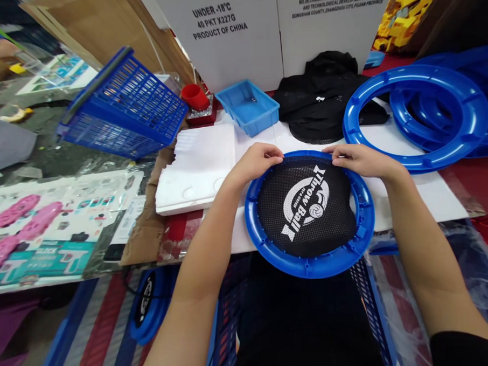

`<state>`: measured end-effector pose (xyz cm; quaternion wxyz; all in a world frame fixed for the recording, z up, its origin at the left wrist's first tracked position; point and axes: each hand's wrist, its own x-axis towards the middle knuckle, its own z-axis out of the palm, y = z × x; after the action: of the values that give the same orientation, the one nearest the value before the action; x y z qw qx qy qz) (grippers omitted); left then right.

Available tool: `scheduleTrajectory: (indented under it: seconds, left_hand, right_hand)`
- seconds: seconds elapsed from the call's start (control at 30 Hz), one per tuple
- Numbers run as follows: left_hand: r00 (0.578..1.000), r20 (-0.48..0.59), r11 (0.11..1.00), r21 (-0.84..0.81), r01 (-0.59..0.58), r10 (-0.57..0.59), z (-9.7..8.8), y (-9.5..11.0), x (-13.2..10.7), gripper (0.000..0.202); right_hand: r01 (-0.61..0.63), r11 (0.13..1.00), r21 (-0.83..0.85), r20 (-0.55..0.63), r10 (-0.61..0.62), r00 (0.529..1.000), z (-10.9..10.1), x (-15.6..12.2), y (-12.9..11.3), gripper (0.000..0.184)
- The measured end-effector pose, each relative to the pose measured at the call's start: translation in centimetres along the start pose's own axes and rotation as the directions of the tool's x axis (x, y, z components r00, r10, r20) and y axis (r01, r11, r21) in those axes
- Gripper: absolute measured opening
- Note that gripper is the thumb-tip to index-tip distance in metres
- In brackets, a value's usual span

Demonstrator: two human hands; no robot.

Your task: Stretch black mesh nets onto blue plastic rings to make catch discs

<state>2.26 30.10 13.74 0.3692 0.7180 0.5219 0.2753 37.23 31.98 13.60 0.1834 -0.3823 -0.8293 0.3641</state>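
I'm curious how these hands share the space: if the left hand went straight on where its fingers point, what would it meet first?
Along the far rim of the blue ring, the left hand would probably meet the right hand first; depth is hard to judge.

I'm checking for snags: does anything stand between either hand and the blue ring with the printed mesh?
Nothing visible does. The left hand and right hand are both at the far edge of the blue ring, by the printed mesh. The light-blue tray lies beyond them.
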Motion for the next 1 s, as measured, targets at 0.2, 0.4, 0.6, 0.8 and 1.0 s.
scheduleTrajectory:
  seconds: [0.2, 0.4, 0.6, 0.8, 1.0]
  left_hand:
    - [1.0, -0.007, 0.997, -0.073, 0.024, -0.025, 0.3, -0.5, 0.2, 0.014]
    - [0.997, -0.058, 0.994, -0.096, 0.042, -0.048, 0.9, -1.0, 0.5, 0.016]
    - [0.998, -0.002, 0.994, -0.092, 0.062, -0.062, 0.2, -1.0, 0.3, 0.012]
    - [0.996, 0.074, 0.998, -0.038, 0.056, -0.053, -0.5, -0.6, 0.2, 0.015]
    - [0.999, 0.038, 0.998, 0.062, 0.014, -0.016, -0.2, 0.1, 0.0, 0.016]
  right_hand:
    - [0.013, 1.0, 0.015, -0.026, -0.013, 1.0, 0.3, 0.2, 0.5, 0.027]
    - [0.015, 0.998, 0.067, -0.065, -0.011, 0.998, 0.6, 0.4, 0.9, 0.025]
    - [0.002, 0.996, 0.087, 0.013, -0.003, 1.0, 0.0, 0.3, 1.0, 0.029]
    - [0.021, 0.997, 0.079, 0.013, -0.023, 1.0, -0.2, 0.2, 0.9, 0.027]
    - [0.027, 0.997, 0.078, 0.037, -0.03, 0.999, -0.2, 0.2, 0.8, 0.029]
